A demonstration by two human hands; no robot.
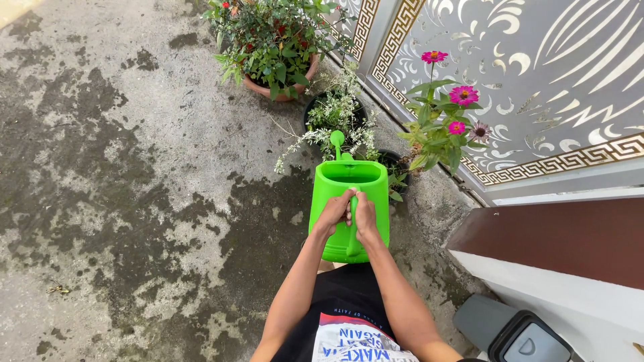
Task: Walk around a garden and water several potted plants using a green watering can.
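- Damp, blotchy concrete floor [121,167] spreads to nine o'clock; an ornate metal gate [537,80] stands at two.
- Left hand [333,213] and right hand [365,218] both close their grip on the handle of the bright green plastic watering can [349,201], dead centre.
- Spout aims at twelve toward a black pot of white-leaved plants [333,110]; pouring seems in hand, and tipping forward steadily comes next.
- Pink-flowered plant [443,127] waits at one.

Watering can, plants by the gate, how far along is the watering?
Looks done: nothing certain; the concrete floor has dark patches, wet or stained I cannot tell. In hand: left hand and right hand grip the green can's handle, spout toward the white-leaved pot. No water stream shows. Left: judging the pink-flower plant and clay pot; their soil is hidden.
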